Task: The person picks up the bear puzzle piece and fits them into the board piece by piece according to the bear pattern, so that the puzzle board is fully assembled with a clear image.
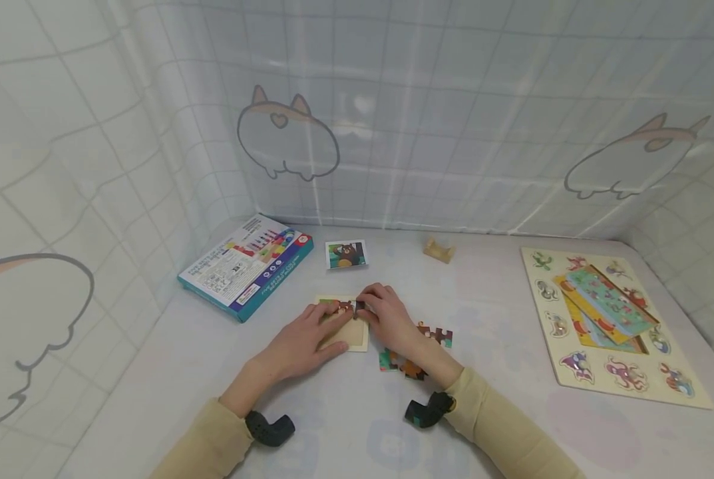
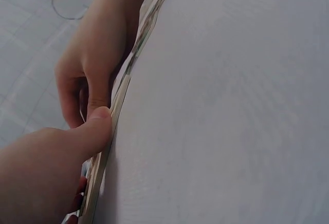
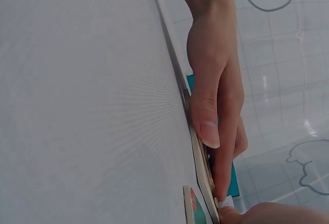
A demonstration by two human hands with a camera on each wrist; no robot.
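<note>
A small wooden puzzle tray (image 1: pixel 354 334) lies on the table, with bear-picture pieces (image 1: pixel 345 305) along its far side. My left hand (image 1: pixel 303 340) rests over its left part, index finger extended onto the pieces and thumb on the bare wood. At the far right corner my right hand (image 1: pixel 392 322) pinches a dark puzzle piece (image 1: pixel 359 307), partly hidden by its fingers. Under and beside the right forearm lie joined and loose puzzle pieces (image 1: pixel 415 370). Both wrist views show the tray edge-on, with the left thumb (image 3: pixel 209 131) at its edge.
Behind the tray lies a bear picture card (image 1: pixel 346 255). A teal-edged box (image 1: pixel 245 266) is at the left, and a small wooden stand (image 1: pixel 438 251) at the back. To the right, yellow-edged boards (image 1: pixel 608 306) lie on a large animal peg board (image 1: pixel 545 332).
</note>
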